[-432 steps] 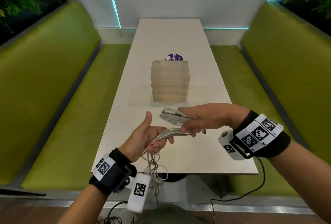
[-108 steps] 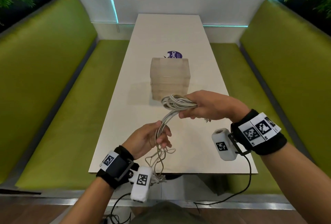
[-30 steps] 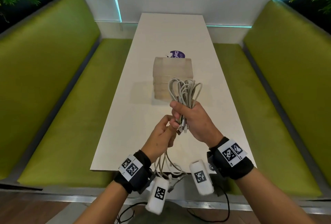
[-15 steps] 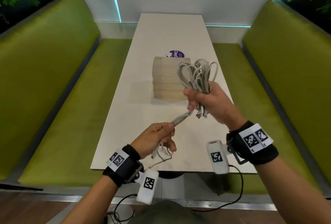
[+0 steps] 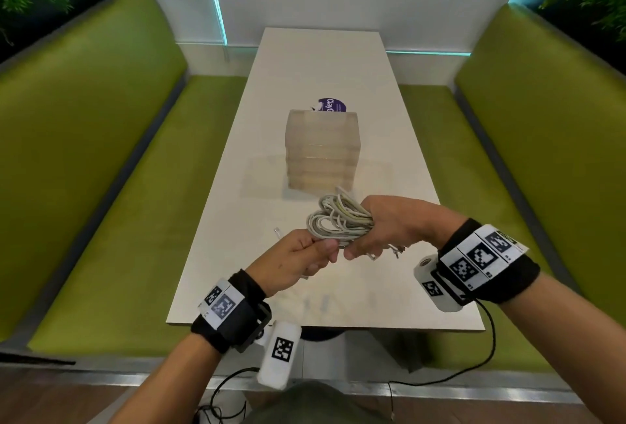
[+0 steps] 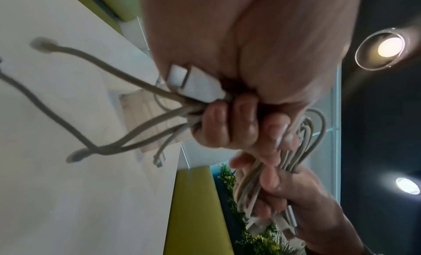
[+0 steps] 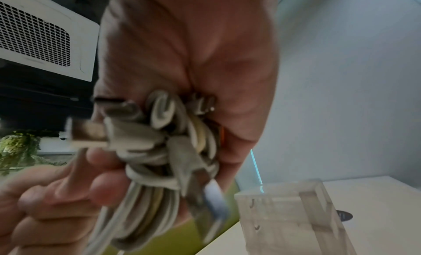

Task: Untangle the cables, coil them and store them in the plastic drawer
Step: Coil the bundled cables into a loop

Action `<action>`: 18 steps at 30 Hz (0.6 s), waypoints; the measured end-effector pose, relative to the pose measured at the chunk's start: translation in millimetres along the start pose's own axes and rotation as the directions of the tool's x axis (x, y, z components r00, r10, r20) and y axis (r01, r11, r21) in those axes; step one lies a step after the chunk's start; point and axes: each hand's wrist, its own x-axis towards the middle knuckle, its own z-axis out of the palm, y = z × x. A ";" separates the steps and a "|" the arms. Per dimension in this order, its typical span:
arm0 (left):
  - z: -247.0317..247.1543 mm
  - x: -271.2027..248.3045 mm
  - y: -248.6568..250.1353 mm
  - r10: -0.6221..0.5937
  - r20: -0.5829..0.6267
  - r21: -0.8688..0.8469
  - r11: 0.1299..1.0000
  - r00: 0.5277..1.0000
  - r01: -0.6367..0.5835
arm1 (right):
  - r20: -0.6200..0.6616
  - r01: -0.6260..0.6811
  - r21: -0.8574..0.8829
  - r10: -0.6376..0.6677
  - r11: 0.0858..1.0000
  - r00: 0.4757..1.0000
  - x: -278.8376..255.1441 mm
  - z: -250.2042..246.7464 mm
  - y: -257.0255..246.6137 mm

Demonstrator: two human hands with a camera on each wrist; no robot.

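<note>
A bundle of pale grey cables (image 5: pixel 338 222) is held above the near half of the white table (image 5: pixel 237 220). My right hand (image 5: pixel 382 232) grips the looped coil (image 7: pixel 159 150), with several plugs sticking out by the palm. My left hand (image 5: pixel 301 259) grips the loose cable ends (image 6: pixel 141 100) right beside it, a white USB plug (image 6: pixel 193 82) under its palm. Short tails with plugs (image 6: pixel 41 43) hang from the left fist. The clear plastic drawer unit (image 5: pixel 321 149) stands on the table just beyond the hands, its drawers closed.
Green bench seats (image 5: pixel 84 159) run along both sides of the table. A purple round sticker (image 5: pixel 333 106) lies behind the drawer unit. A small white plug tip (image 5: pixel 277 231) shows left of the left hand. Black wires hang below the wrist cameras.
The right hand has come down and turned the coil from upright to sideways. The left hand has moved up against it, taking in the slack; the tails now hang short.
</note>
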 end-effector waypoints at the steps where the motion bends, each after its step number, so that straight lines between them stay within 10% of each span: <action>1: 0.5 0.1 0.4 -0.006 0.001 -0.003 1.000 1.000 0.006 | 0.019 -0.009 -0.006 0.009 1.000 1.000 0.6 0.6 1.3; 7: -0.9 -3.4 -1.4 -0.024 0.123 0.041 0.999 0.992 0.019 | 0.034 -0.027 -0.082 0.030 0.996 0.999 0.6 1.2 7.5; 12: -14.8 1.1 -3.9 -0.188 0.331 -0.340 0.890 0.925 0.302 | 0.021 0.039 -0.453 -0.034 0.891 0.999 -1.2 13.9 2.3; 18: 3.0 6.6 6.9 -0.352 0.299 0.142 0.935 0.887 0.323 | 0.075 0.135 -0.725 -0.117 0.675 0.990 9.2 29.2 -13.0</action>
